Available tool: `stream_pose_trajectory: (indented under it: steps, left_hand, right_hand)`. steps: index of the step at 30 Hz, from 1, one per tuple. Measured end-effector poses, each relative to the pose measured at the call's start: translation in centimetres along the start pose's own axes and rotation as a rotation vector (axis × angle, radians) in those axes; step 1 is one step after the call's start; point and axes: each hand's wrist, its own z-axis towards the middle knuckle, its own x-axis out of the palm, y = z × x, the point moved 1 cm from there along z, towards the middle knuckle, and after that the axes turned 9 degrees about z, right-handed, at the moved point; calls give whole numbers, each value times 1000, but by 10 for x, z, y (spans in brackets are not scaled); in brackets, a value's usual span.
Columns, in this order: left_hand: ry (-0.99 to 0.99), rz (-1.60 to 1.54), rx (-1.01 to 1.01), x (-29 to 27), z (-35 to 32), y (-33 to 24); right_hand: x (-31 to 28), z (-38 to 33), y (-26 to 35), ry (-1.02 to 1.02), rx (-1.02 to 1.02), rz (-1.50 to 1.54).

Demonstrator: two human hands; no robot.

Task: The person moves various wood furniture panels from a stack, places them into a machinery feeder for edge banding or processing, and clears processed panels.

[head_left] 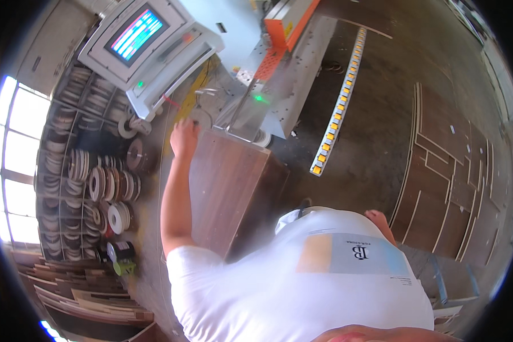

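My left arm reaches forward, and my left hand point(185, 138) is at the far left corner of a brown wood-grain panel point(222, 182). Its fingers look bent and bunched together; whatever is under them is hidden. The panel tops a box-like brown block or stack whose right side lies in shadow. Close to my body on the right, part of my right hand point(375, 216) shows past the white shirt. Its fingers are mostly hidden, and I cannot tell if it holds anything. Beyond the panel is a machine's clear plate point(239, 117) with a green light beside it.
A grey control console point(171, 62) with a lit screen stands ahead left. Orange machine parts point(276, 34) are at the top. A rail with yellow rollers point(342, 100) runs along the right. Brown boards point(444, 171) lie far right; edge-band rolls point(100, 182) fill a left rack.
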Motion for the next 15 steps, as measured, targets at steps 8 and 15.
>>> stream_pose_trajectory:
  steps: [8,15]
  left_hand:
    - [-277,-415,-417,47,66,72]
    - [-130,-332,-537,139,123,101]
  right_hand:
    - [-36,-70,-42,8,-27,-506]
    - [-32,-105,-64,-88,-53,-528]
